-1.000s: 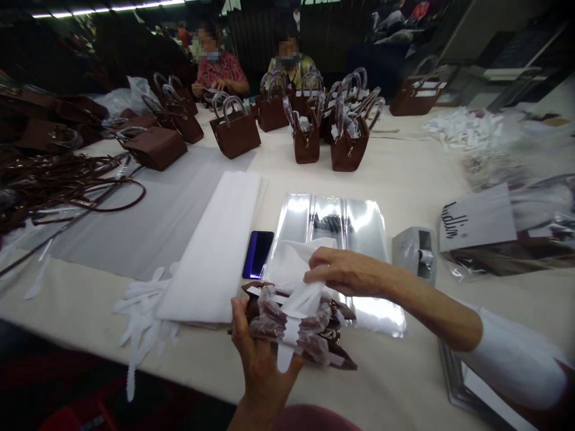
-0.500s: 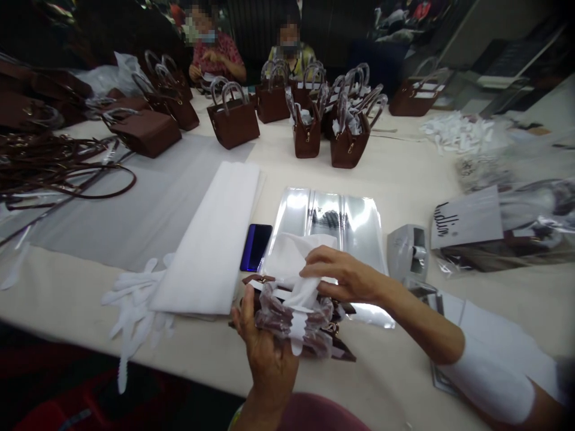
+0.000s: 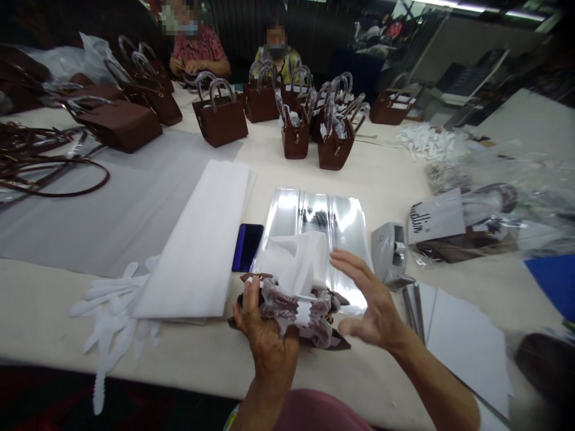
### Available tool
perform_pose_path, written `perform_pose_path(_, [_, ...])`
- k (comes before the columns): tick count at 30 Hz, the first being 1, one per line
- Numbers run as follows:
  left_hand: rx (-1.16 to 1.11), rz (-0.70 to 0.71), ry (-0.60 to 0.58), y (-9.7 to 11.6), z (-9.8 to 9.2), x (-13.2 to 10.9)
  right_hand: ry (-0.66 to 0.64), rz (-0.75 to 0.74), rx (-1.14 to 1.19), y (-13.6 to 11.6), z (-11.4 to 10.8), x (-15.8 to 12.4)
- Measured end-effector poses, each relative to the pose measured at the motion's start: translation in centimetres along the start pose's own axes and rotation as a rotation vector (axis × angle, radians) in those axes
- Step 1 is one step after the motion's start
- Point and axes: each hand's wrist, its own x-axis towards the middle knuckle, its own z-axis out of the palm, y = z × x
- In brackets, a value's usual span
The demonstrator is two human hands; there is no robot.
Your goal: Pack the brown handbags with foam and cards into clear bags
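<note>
In front of me stands a brown handbag (image 3: 339, 341), seen from above, its two handles (image 3: 281, 305) wrapped in clear plastic. A white strip (image 3: 304, 312) goes round both handles and draws them together. My left hand (image 3: 267, 341) is closed on the bag's left side, fingers at the far edge and thumb by the handles. Just right of the bag my right hand (image 3: 375, 302) is held up, fingers spread, with nothing in it. A thin white sheet (image 3: 299, 254) rises behind the handles and lies partly over silvery clear plastic sheets (image 3: 345, 224).
Left lie a folded white sheet stack (image 3: 193, 251), loose white strips (image 3: 110, 311) and a phone (image 3: 248, 247). A grey tape dispenser (image 3: 389, 251), white cards (image 3: 467, 347) and a plastic-wrapped bag (image 3: 467, 239) are right. More brown handbags (image 3: 220, 120) and two people are across the table.
My right hand has let go of the white sheet and moved right, its fingers opening. The left hand stays on the handbag. The whole view has shifted slightly.
</note>
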Motion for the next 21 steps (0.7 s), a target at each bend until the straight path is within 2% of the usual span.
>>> perform_pose_path(3, [-0.033, 0.046, -0.016, -0.2, -0.3, 0.1, -0.056, 0.033, -0.107, -0.8, 1.9, -3.4])
perform_pose_path(5, [-0.045, 0.116, -0.024, -0.4, -0.7, 0.1, 0.024, 0.083, -0.147, -0.7, 3.6, -4.3])
perform_pose_path(9, [-0.031, 0.245, -0.095, -0.8, -2.4, -0.5, 0.212, 0.123, -0.192, -0.3, 6.0, -3.9])
perform_pose_path(13, [-0.001, 0.253, -0.137, -0.8, -4.5, -1.5, 0.321, 0.125, -0.301, -0.4, 6.9, -3.4])
perform_pose_path(15, [0.008, 0.253, -0.151, -0.6, -5.3, -1.9, 0.326, 0.1, -0.332, -0.4, 7.0, -3.6])
perform_pose_path(21, [0.051, 0.302, -0.189, 0.3, -6.9, -4.0, 0.219, 0.078, -0.373, 0.2, 7.1, -4.1])
